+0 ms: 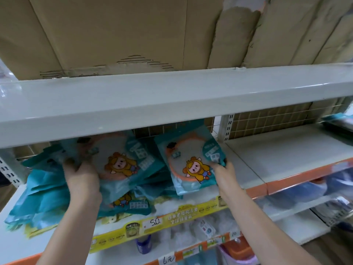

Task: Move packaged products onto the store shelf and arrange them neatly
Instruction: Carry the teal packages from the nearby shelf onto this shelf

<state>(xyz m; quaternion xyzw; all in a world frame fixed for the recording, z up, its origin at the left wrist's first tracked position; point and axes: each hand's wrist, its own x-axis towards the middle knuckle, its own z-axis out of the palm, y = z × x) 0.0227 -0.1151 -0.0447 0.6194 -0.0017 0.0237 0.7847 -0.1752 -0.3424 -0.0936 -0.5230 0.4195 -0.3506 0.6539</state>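
Observation:
Several teal packages with a cartoon figure lie in a loose pile (47,192) on the white shelf (257,150). My left hand (82,178) grips the lower left edge of one tilted package (118,161) on top of the pile. My right hand (222,172) pinches the right edge of a second package (191,161), which leans at the right end of the pile. Both packages show a yellow-haired character and a round clear window with an orange rim.
The upper shelf board (172,96) overhangs the packages, with cardboard boxes (114,35) above it. To the right the same shelf is bare up to more teal packs (340,121). A yellow price strip (162,220) runs along the front edge; lower shelves hold other goods.

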